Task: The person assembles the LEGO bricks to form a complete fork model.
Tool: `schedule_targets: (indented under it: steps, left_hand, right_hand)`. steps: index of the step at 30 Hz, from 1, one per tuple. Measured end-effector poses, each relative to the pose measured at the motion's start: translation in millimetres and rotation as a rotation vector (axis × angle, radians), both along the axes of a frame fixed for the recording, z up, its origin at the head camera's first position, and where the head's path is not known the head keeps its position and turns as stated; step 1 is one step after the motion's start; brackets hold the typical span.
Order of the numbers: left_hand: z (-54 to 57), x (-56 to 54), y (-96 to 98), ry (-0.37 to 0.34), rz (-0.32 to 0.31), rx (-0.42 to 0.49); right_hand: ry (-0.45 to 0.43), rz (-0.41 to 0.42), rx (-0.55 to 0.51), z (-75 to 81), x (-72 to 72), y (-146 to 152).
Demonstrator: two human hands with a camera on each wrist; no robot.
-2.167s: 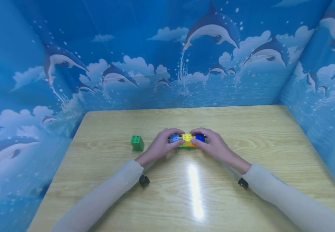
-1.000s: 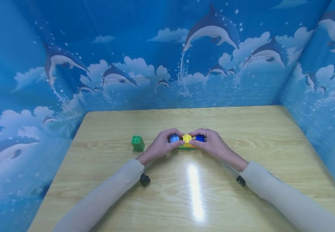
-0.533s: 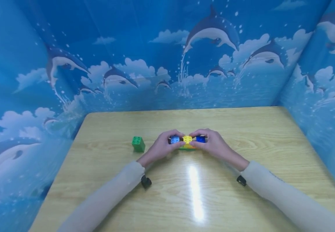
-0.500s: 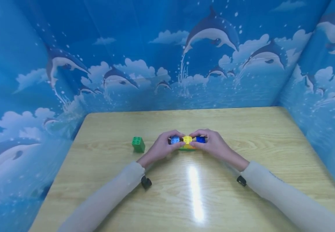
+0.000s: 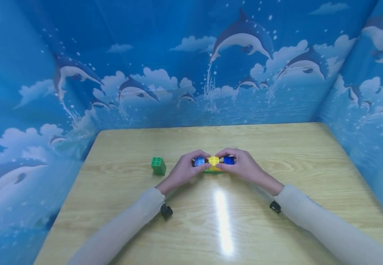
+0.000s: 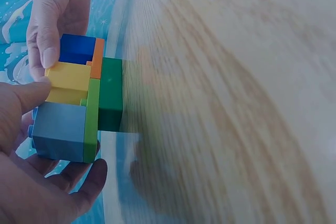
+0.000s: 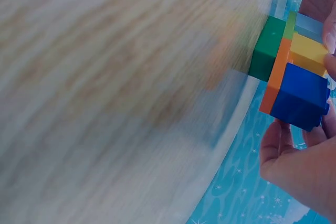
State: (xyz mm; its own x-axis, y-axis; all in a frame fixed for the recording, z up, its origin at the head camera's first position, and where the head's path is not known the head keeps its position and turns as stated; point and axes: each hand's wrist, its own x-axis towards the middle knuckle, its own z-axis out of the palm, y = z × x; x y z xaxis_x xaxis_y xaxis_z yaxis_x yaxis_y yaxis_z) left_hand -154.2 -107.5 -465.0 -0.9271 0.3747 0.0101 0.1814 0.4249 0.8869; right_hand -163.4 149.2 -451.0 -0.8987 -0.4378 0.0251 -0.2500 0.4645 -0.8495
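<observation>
A stack of toy building bricks stands on the table between both hands. Its dark green brick (image 6: 111,95) is at the bottom, bearing a light green plate (image 6: 92,124) and an orange plate (image 7: 275,80) side by side. On top sit a light blue brick (image 5: 199,161), a yellow brick (image 5: 213,160) and a dark blue brick (image 5: 229,160) in a row. My left hand (image 5: 185,168) reaches round the light blue brick, thumb and forefinger pinching the yellow one. Likewise my right hand (image 5: 245,164) spans the dark blue brick and pinches the yellow one from its side.
A separate tall green brick piece (image 5: 158,166) stands on the wooden table (image 5: 128,184), left of the left hand. Blue dolphin-printed sheeting (image 5: 165,44) walls the table at the back and sides. A streak of light (image 5: 223,221) reflects off the tabletop.
The hands and the brick stack stay almost where they were, with the thumbs shifting only slightly. The whole head view has drifted a little.
</observation>
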Motion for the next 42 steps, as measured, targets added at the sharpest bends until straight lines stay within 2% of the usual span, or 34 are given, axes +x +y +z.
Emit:
schedule_targets:
  steps: [5,12,18,25,33,42]
  left_hand:
    - [0.3,0.0,1.6,0.009,0.009,-0.018]
    - [0.2,5.0,-2.1,0.051,0.061,-0.035]
    - [1.0,11.2,-10.4,0.107,0.044,0.002]
    - [3.8,23.6,-19.5,0.171,0.045,0.012]
    - [6.1,39.1,-27.9,0.193,0.026,0.038]
    - [6.0,59.9,-42.3,0.134,0.054,0.047]
  right_hand:
    - [-0.015,-0.004,-0.001,-0.3,-1.4,1.2]
    - [-0.043,-0.009,-0.002,-0.4,-2.9,-0.5]
    - [-0.068,-0.034,-0.006,-1.0,-2.9,-0.3]
    - [-0.068,-0.031,-0.003,3.6,-2.8,-3.3]
    - [-0.063,-0.040,0.006,2.0,-2.6,-3.8]
    - [-0.068,-0.042,0.011,1.0,-1.2,-2.4]
